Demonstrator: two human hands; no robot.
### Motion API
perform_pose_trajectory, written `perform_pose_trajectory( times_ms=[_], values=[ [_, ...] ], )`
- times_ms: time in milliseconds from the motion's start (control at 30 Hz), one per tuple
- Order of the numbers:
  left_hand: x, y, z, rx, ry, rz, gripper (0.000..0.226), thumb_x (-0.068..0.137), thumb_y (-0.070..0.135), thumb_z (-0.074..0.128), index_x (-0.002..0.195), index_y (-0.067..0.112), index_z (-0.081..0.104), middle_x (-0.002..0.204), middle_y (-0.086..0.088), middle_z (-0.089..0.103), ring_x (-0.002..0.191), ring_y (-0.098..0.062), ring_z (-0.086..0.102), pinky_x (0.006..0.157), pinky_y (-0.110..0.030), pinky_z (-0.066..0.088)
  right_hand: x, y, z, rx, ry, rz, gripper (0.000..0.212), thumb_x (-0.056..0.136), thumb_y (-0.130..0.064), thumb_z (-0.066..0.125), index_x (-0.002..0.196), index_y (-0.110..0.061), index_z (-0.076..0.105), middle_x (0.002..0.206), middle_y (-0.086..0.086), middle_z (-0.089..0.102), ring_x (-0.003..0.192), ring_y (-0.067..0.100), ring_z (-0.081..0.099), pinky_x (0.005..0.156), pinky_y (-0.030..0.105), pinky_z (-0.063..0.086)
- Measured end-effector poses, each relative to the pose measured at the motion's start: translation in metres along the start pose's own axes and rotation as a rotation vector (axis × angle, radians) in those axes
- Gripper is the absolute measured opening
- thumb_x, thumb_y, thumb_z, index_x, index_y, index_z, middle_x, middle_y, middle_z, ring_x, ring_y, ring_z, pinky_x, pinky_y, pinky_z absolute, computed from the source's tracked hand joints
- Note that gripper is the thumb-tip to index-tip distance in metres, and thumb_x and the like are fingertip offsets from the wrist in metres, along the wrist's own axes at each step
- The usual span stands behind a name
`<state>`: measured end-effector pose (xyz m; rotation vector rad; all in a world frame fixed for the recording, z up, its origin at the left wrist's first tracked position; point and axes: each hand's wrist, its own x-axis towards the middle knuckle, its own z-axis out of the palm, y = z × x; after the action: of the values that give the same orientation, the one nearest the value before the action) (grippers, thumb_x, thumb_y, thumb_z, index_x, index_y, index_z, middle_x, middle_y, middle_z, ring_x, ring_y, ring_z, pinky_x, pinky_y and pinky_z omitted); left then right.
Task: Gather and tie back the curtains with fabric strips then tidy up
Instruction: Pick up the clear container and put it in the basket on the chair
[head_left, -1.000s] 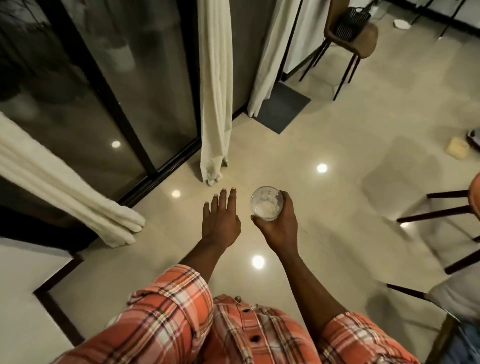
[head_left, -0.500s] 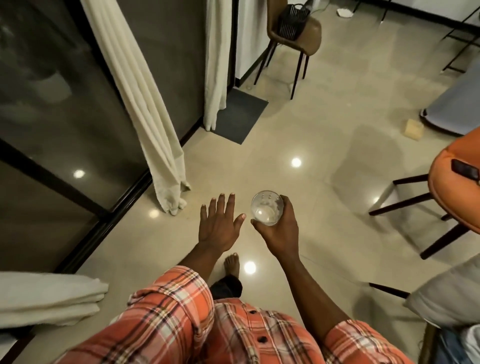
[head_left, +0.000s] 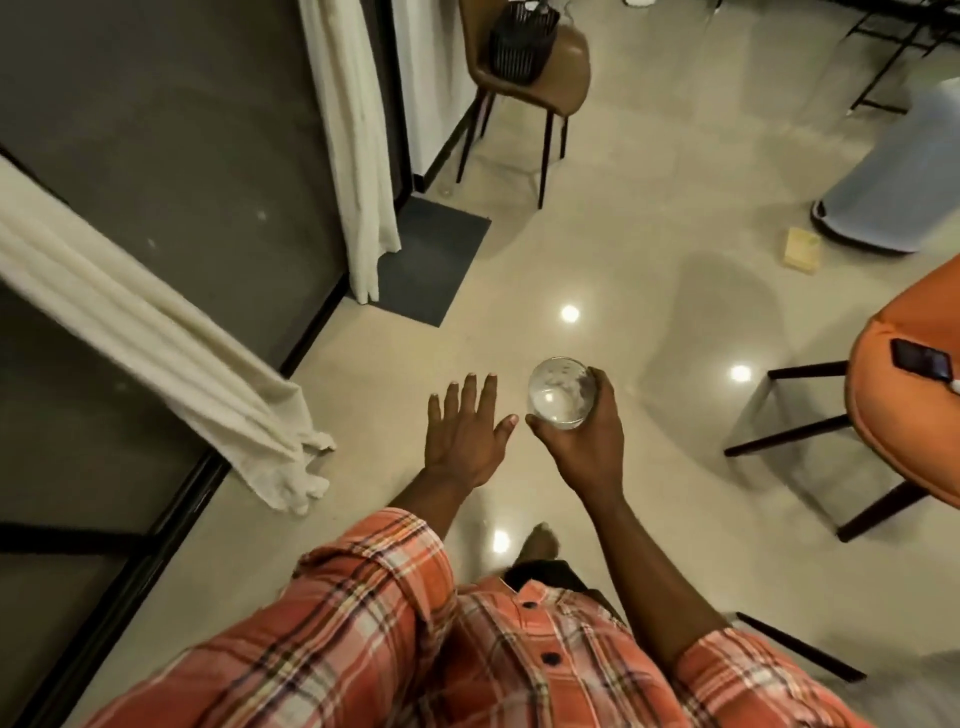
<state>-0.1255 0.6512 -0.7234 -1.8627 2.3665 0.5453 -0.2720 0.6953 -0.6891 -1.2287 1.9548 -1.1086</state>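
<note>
**Carrying a glass past gathered curtains**

Nearest the camera, orange plaid sleeves (head_left: 332, 613) were rolled up on both forearms, and one bare foot (head_left: 543, 540) showed on the glossy tile floor (head_left: 649, 291) below them.

Right hand (head_left: 587, 441) was wrapped around a clear drinking glass (head_left: 561, 393), fingers curled about its wall, mouth of the glass facing up. Contents could not be made out.

Left hand (head_left: 465, 431) was empty, palm down, fingers spread flat, thumb tip just beside the glass but apart from it.

Near left: a bunched cream curtain (head_left: 156, 338) slanted down along the dark glass door (head_left: 171, 135), its hem crumpled on the floor by the door track. No tie could be seen on the stretch in view.

Right: an orange chair (head_left: 904, 415) with dark legs, a dark phone-like object (head_left: 919, 358) lying on its seat.

Farther left: a second cream curtain (head_left: 353, 145) hung gathered and narrow, its foot touching a dark floor mat (head_left: 431, 260).

Far: a brown chair (head_left: 540, 73) bearing a black basket (head_left: 522, 39). Far right, a small tan block (head_left: 802, 249) lay on the floor near a pale grey draped shape (head_left: 893, 182).
</note>
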Motion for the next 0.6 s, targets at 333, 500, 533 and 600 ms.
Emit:
perform_pose_trajectory(
  times_ms=[333,500,533,600],
  values=[
    [0.188,0.101,-0.034,-0.015,0.04,-0.038,0.067,0.097,0.058,0.02,0.152,0.023,0.005,0.16,-0.008,0.014,0.146,-0.03,0.016,0.117,-0.05,0.012,0.206,0.02,-0.054,-0.035,-0.044,-0.023,0.083,0.064,-0.033,0.085,0.132,-0.027,0.039,0.125,-0.019,0.052,0.107,0.002,0.051,0.078,0.007,0.038],
    [0.267,0.143,-0.043,0.001,0.074,-0.06,0.067,0.097,0.059,0.023,0.152,0.022,0.011,0.158,-0.008,0.021,0.144,-0.031,0.022,0.115,-0.05,0.018,0.295,0.03,-0.073,-0.035,-0.077,-0.007,0.083,0.064,-0.035,0.085,0.132,-0.026,0.04,0.124,-0.017,0.052,0.106,0.002,0.05,0.076,0.0,0.034],
    [0.281,0.147,-0.045,0.009,0.082,-0.059,0.068,0.096,0.059,0.023,0.152,0.023,0.011,0.158,-0.008,0.021,0.144,-0.031,0.022,0.115,-0.05,0.018,0.309,0.031,-0.074,-0.053,-0.079,-0.023,0.083,0.064,-0.035,0.085,0.132,-0.026,0.04,0.125,-0.017,0.052,0.106,0.003,0.05,0.075,-0.001,0.034],
    [0.314,0.154,-0.052,-0.001,0.074,-0.077,0.067,0.097,0.058,0.023,0.152,0.023,0.01,0.158,-0.009,0.02,0.144,-0.031,0.022,0.115,-0.05,0.017,0.346,0.032,-0.075,-0.068,-0.1,-0.024,0.084,0.064,-0.034,0.085,0.133,-0.025,0.039,0.125,-0.017,0.052,0.107,0.004,0.05,0.073,0.002,0.035]
  ],
)
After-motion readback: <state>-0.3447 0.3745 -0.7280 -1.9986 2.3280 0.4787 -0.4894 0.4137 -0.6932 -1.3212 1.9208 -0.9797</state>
